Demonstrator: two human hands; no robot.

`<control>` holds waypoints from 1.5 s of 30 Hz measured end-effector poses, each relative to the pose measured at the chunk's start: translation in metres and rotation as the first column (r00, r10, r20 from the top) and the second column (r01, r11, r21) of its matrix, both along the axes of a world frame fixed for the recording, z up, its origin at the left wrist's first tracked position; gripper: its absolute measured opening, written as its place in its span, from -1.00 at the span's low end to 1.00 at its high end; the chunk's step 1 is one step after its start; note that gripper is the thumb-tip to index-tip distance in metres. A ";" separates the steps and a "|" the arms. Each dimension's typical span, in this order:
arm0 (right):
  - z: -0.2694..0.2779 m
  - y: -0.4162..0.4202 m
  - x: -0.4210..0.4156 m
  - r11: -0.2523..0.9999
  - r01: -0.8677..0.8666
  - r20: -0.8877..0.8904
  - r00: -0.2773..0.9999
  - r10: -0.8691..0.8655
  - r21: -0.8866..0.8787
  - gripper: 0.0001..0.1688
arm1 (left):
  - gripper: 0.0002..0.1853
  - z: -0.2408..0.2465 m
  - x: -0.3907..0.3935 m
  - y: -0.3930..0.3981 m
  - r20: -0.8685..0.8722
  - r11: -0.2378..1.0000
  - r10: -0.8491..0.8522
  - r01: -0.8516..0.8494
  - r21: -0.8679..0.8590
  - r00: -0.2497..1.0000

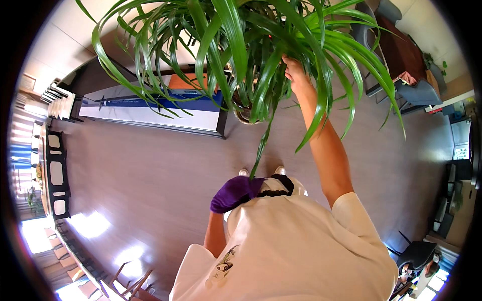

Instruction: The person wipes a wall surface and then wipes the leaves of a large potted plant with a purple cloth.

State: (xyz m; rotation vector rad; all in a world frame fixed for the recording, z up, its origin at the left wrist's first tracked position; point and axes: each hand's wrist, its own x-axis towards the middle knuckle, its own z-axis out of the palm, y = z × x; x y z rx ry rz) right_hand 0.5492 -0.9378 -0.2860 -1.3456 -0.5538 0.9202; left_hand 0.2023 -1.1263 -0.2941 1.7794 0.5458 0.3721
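A large potted plant (233, 41) with long, strap-like green leaves fills the upper middle of the head view. My right hand (295, 73) reaches up among its leaves, fingers bent near the leaf bases; whether they grip a leaf is partly hidden. The plant's pot (246, 113) shows below the foliage. At my waist, a purple cloth (237, 192) covers my left hand, whose fingers cannot be made out. One long leaf (263, 145) hangs down to the cloth.
Left of the plant stands a long low cabinet (158, 118) bearing an orange box (188, 82). A table (403, 56) with grey chairs (418, 92) is at upper right. A wooden chair (131, 282) stands at lower left. My shoes rest on the floor (150, 169).
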 end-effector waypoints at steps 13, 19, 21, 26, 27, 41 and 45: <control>0.016 -0.130 -0.059 0.968 -0.068 0.563 0.803 0.197 -0.242 -0.56 | -0.64 -0.134 -0.047 -0.002 -0.306 0.748 0.337 -0.056 0.661 0.891; 0.029 -0.176 -0.025 0.861 0.452 0.715 0.522 -0.466 0.231 -0.59 | -0.50 -0.070 0.092 0.039 0.156 0.856 -0.077 -0.015 0.516 0.985; 0.040 -0.175 -0.012 0.840 0.506 0.693 0.535 -0.484 0.196 -0.60 | -0.48 -0.074 0.114 0.043 0.219 0.822 -0.095 -0.048 0.567 0.971; 0.025 -0.177 0.025 0.988 0.152 0.493 0.862 -0.120 -0.026 -0.68 | -0.58 -0.024 0.188 0.062 0.189 0.992 -0.113 0.102 0.069 0.975; 0.030 -0.179 0.024 0.999 0.046 0.435 0.900 -0.033 -0.018 -0.67 | -0.60 -0.037 0.204 0.072 0.262 0.967 -0.042 0.105 -0.231 0.964; 0.040 -0.193 0.012 0.995 -0.103 0.616 0.783 0.087 -0.010 -0.87 | -0.88 0.008 0.300 0.131 0.522 0.916 0.375 -0.221 -0.335 0.766; 0.049 -0.189 0.019 0.975 -0.203 0.667 0.715 0.212 -0.093 -0.88 | -0.92 0.017 0.296 0.118 0.464 0.784 0.535 -0.210 -0.584 0.706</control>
